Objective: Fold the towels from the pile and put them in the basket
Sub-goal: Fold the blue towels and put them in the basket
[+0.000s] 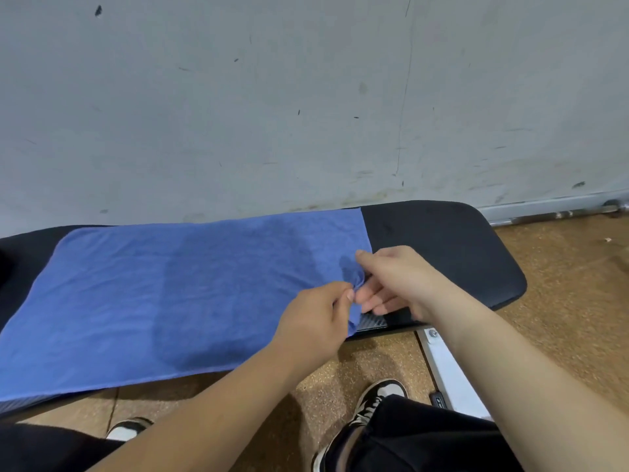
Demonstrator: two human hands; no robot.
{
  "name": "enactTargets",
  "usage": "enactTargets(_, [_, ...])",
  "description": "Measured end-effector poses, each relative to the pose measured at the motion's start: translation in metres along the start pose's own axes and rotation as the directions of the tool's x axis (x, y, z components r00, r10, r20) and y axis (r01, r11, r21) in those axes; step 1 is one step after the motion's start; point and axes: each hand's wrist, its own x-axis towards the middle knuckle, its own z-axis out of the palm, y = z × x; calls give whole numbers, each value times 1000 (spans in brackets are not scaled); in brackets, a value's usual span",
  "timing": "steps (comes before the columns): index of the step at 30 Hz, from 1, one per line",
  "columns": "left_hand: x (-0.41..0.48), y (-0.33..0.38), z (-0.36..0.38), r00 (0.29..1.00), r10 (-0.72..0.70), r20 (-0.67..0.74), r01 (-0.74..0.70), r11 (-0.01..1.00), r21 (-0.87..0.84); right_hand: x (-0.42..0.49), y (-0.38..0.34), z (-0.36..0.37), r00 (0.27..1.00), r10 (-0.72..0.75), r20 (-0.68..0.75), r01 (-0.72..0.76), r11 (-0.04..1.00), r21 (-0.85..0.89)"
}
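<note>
Blue towel [170, 294] — long axis roughly left-right

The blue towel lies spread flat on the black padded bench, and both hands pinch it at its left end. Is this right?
Not quite: the head view shows the left hand and right hand pinching the blue towel, spread flat on the black padded bench, at its right end, not its left.

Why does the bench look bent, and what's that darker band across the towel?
Head view: the wide-angle lens bows the bench edge; the darker band on the towel looks like a soft shadow, probably the person's own; light is even, no glare.
</note>
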Motion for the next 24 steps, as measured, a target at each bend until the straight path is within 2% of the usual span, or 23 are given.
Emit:
enactTargets(2, [-1, -8, -1, 1000, 6, 13, -5, 999, -40, 8, 4, -4, 981, -84, -175, 70, 994, -84])
enactTargets(3, [-1, -10, -1, 999, 1, 34, 1, 999, -38, 12, 5, -4, 979, -64, -191, 58, 998, -34])
enactTargets(5, [-3, -8, 1, 996, -38, 86, 38, 999, -4, 17, 7, 2, 994, 43, -105, -33, 995, 94])
enactTargets(7, [-6, -1, 8, 993, -38, 115, 21, 989, 146, 21, 7, 9, 993, 114, -42, -108, 986, 124])
enactTargets(9, [-9, 6, 14, 996, -34, 77, 14, 968, 252, 25, 3, 14, 990, 140, -24, -135, 981, 142])
enactTargets(10, [-7, 7, 17, 998, -49, 38, 38, 967, 252, 27, 2, 16, 988, 150, -17, -146, 977, 156])
enactTargets(13, [-2, 2, 24, 988, -125, -86, 136, 981, 139, 30, 1, 15, 987, 157, -36, -148, 972, 183])
enactTargets(17, [-1, -4, 26, 982, -153, -110, 162, 983, 86, 31, 4, 6, 973, 27, -231, -35, 999, -27])
enactTargets(19, [-4, -8, 26, 985, -135, -105, 141, 988, 58, 33, 5, 3, 958, -26, -285, 0, 996, -90])
enactTargets(22, [-8, -11, 24, 991, -93, -92, 95, 995, 19, 46, 4, 1, 937, -38, -346, 20, 998, -57])
enactTargets(24, [-9, -11, 19, 989, -123, -76, 117, 990, -75, 64, -5, 2, 931, -24, -364, 31, 999, 13])
